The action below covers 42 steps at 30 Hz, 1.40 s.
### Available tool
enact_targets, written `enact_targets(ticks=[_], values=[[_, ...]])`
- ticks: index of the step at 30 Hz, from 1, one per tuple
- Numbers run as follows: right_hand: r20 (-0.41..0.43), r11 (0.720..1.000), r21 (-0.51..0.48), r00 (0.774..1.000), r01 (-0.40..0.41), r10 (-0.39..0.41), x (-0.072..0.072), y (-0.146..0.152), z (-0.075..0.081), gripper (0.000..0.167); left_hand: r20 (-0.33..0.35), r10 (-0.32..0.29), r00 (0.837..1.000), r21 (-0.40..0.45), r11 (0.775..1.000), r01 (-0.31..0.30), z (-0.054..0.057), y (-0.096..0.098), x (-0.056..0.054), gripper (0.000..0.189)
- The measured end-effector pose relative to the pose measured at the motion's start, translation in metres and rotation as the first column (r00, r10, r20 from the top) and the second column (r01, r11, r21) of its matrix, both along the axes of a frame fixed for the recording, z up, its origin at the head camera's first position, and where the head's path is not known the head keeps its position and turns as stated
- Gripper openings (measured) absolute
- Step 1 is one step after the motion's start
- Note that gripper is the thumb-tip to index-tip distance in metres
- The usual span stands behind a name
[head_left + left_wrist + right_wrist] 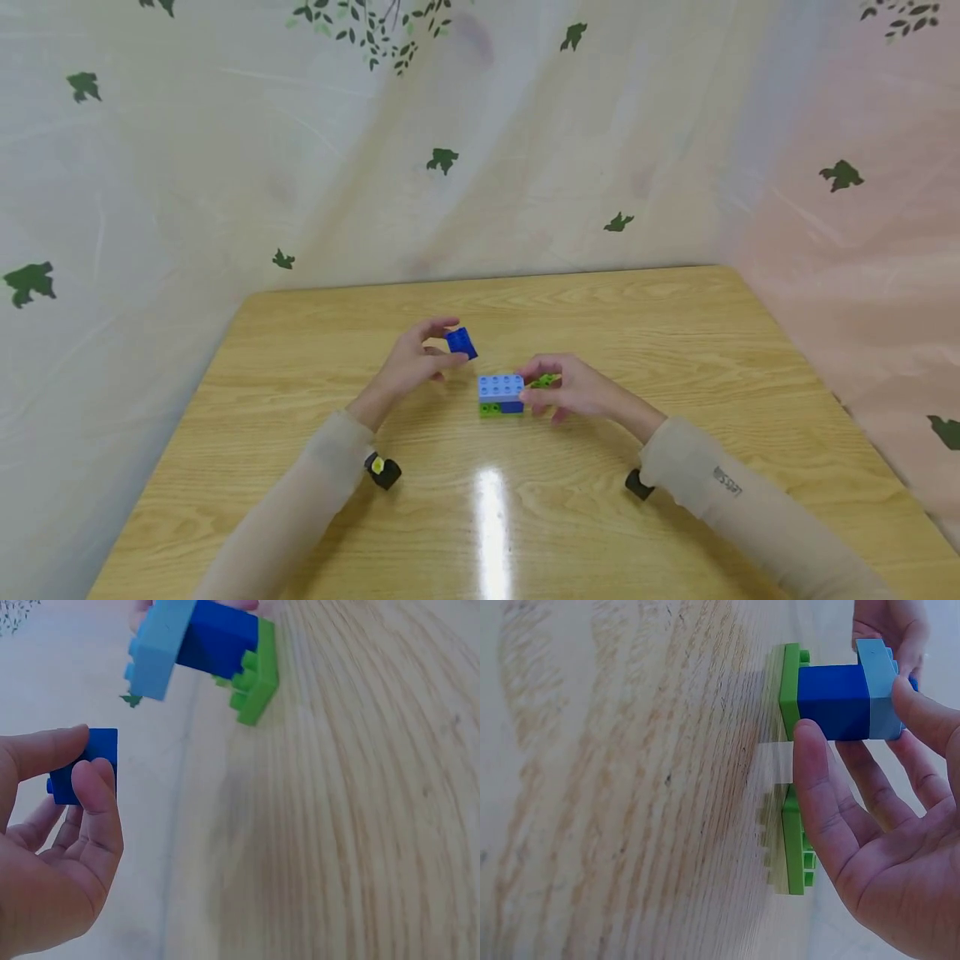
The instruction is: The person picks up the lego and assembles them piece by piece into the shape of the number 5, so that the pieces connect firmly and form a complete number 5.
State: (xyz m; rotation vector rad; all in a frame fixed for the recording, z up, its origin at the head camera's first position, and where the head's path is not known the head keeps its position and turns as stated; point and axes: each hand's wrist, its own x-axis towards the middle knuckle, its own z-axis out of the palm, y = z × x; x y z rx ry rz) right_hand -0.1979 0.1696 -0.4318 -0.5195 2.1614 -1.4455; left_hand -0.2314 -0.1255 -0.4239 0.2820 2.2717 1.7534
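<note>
Dark blue brick (pixel 461 343), in left hand (pixel 411 362): partly covered by fingers. Light blue brick (pixel 498 387), at right hand (pixel 577 387): cut off by left wrist view's top edge. Separate green brick (pixel 546 381), behind right hand: partly hidden. Sleeves (pixel 277 500), below hands: cut off by head view's lower edge. Lettering (pixel 727 481), right sleeve: too small to read surely.

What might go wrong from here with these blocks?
The light blue block overhangs its dark blue support, so pressing the unsupported end might lever it loose. The left hand pinches its blue brick at the fingertips, so it may slip. The right hand could knock the separate green block nearby.
</note>
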Motion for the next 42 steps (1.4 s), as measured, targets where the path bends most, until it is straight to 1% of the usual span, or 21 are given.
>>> enact_targets(ticks=[3, 6, 9, 13, 16, 21, 27, 31, 36, 42], values=[[0.001, 1.000, -0.003, 1.000, -0.001, 0.001, 0.000, 0.000, 0.000, 0.034, -0.014, -0.039, 0.999, 0.034, 0.999, 0.039, 0.007, 0.003, 0.006, 0.054], [-0.001, 1.000, -0.006, 1.000, -0.003, 0.002, -0.001, 0.001, -0.001, 0.033, -0.012, -0.078, 0.997, 0.057, 0.995, 0.079, 0.012, 0.004, 0.012, 0.047], [-0.005, 1.000, -0.010, 1.000, -0.003, 0.003, -0.001, 0.002, -0.001, 0.032, -0.011, -0.133, 0.991, 0.068, 0.989, 0.134, 0.017, 0.005, 0.018, 0.047], [-0.011, 1.000, -0.016, 1.000, -0.010, 0.010, -0.001, 0.002, -0.002, 0.032, -0.007, -0.216, 0.976, 0.062, 0.974, 0.216, 0.020, 0.006, 0.024, 0.048], [-0.017, 1.000, -0.019, 1.000, -0.015, 0.015, -0.001, 0.003, -0.003, 0.033, -0.012, -0.254, 0.967, 0.040, 0.966, 0.255, 0.018, 0.008, 0.027, 0.047], [-0.025, 1.000, -0.020, 1.000, -0.019, 0.019, -0.001, 0.003, -0.004, 0.033, -0.031, -0.269, 0.963, 0.009, 0.963, 0.270, 0.011, 0.011, 0.030, 0.044], [-0.017, 1.000, -0.020, 1.000, -0.023, 0.022, -0.002, 0.002, -0.003, 0.035, -0.054, -0.284, 0.957, 0.032, 0.958, 0.286, 0.005, 0.014, 0.031, 0.043], [-0.016, 1.000, -0.021, 1.000, -0.023, 0.023, -0.002, 0.002, -0.003, 0.034, -0.070, -0.297, 0.952, 0.045, 0.953, 0.300, 0.004, 0.016, 0.031, 0.043], [-0.015, 1.000, -0.019, 1.000, -0.024, 0.023, -0.002, 0.003, -0.003, 0.034, -0.064, -0.303, 0.951, 0.045, 0.951, 0.306, 0.004, 0.017, 0.032, 0.042], [-0.021, 0.999, -0.024, 1.000, -0.021, 0.020, -0.002, 0.002, -0.003, 0.034, -0.048, -0.308, 0.950, 0.038, 0.950, 0.310, -0.002, 0.017, 0.032, 0.045]])
